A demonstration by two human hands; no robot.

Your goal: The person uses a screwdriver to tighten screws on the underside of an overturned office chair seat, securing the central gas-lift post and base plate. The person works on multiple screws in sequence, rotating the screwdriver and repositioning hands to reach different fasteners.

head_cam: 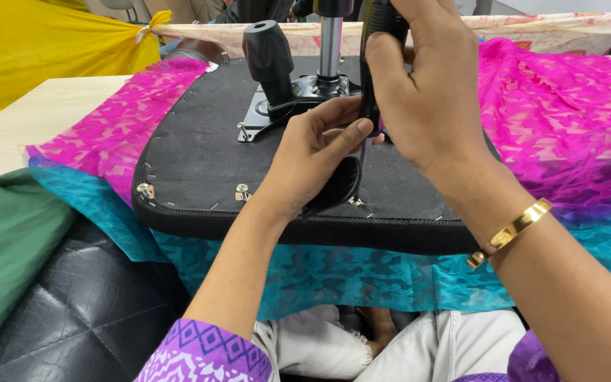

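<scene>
Black screwdriver (375, 42) inside right-hand fingers (390, 78)

Our left hand (305, 166) and right hand (426, 92) crowd the middle of the upturned black fabric-covered seat base (192, 163). Behind them we meet the black lever knob (269, 53) and the chrome steel column (331, 42), close together. To the left, the seat's bare cloth lies open, broken only by small metal screws (242, 191). Pink-and-teal patterned fabric (567, 120) covers the right.

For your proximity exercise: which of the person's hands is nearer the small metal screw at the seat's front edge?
Left. The left hand lies just right of the screw; the right hand, holding a screwdriver, is higher and farther right.
</scene>
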